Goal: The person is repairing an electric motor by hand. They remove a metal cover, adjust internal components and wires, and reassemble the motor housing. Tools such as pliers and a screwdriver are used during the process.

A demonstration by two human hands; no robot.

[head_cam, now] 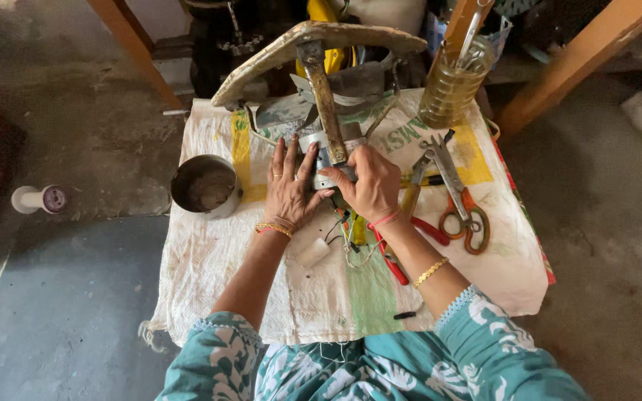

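Pressing a small grey metal part (326, 165) at centre frame, the left hand (288, 186) lies flat-fingered while the right hand (369, 184) clamps it; it looks rigid, light, best gripped by its sides.

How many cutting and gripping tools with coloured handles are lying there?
2: orange-handled scissors right of the right hand, and red-handled pliers partly under that wrist. More could be hidden under the hands.
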